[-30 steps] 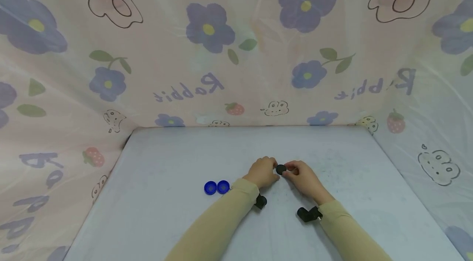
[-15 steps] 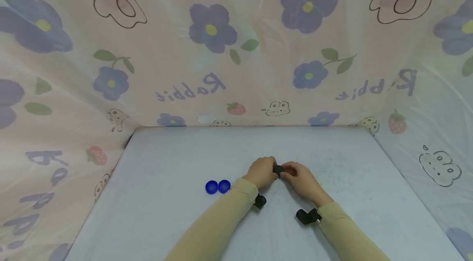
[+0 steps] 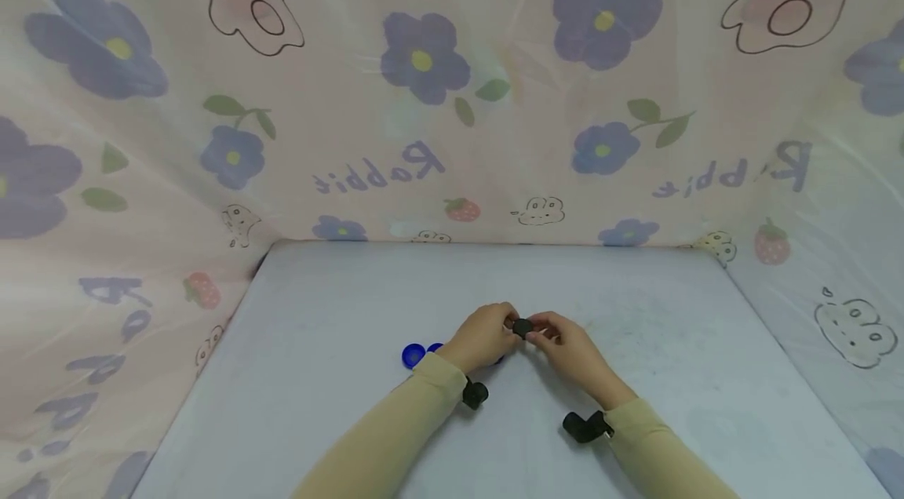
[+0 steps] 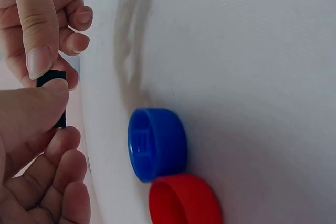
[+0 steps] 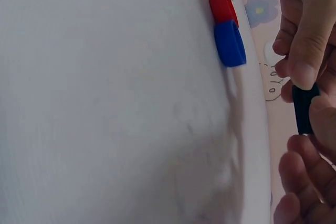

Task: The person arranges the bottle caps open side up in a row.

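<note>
Left hand (image 3: 483, 336) and right hand (image 3: 565, 342) together above the table (image 3: 339, 373), both pinching one small black cap (image 3: 523, 327) between fingertips, held just clear of the surface. Best kept level, grip even on both sides, well off the blue cap (image 4: 156, 144) and red cap (image 4: 185, 200) lying nearby. "Rabbit" readable, mirrored, on the flowered curtain (image 3: 381, 169); no marking discernible on the caps.
</note>
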`<action>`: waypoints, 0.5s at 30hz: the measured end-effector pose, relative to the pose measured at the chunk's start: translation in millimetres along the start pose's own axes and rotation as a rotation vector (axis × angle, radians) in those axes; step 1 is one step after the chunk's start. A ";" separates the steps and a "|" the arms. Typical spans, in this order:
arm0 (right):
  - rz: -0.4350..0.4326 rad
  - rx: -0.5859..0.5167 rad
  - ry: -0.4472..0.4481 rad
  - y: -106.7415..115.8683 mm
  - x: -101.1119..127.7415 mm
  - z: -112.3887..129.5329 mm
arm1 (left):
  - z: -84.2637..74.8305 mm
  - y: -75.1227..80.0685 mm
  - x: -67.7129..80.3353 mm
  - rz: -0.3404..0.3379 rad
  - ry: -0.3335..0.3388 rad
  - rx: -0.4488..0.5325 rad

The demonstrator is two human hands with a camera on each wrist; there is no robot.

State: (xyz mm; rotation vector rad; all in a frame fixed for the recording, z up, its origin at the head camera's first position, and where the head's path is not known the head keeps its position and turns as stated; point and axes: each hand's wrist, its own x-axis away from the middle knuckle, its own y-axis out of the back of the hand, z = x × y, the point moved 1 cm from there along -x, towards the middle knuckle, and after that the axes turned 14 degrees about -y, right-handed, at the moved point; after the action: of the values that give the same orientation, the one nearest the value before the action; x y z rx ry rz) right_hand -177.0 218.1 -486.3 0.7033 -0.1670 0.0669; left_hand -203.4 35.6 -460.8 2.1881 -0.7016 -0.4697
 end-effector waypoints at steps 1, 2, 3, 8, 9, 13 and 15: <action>0.000 0.001 0.004 -0.6 0.6 0.7 | 0.7 0.3 1.6 0.001 0.001 0.009; -0.002 0.001 0.007 -1.2 1.0 1.1 | 1.5 0.4 2.8 0.001 0.002 0.016; -0.005 0.004 0.013 -1.8 1.1 1.4 | 2.4 0.2 3.7 0.000 0.002 0.022; -0.018 0.005 0.030 -5.1 1.0 2.4 | 5.9 -0.1 6.2 -0.014 -0.001 0.027; -0.019 0.008 0.039 -5.7 1.0 2.6 | 6.6 -0.3 6.3 -0.018 -0.002 0.026; -0.026 0.019 0.062 -7.2 1.3 4.0 | 9.2 0.2 7.3 -0.029 0.001 0.037; -0.026 0.019 0.069 -7.5 1.4 4.9 | 10.2 0.8 8.0 -0.034 -0.001 0.046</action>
State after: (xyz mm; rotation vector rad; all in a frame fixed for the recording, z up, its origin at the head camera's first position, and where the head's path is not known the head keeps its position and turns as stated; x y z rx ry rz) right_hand -175.3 209.3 -487.1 0.7207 -0.0914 0.0681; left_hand -202.9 24.5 -467.4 2.2462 -0.6828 -0.4758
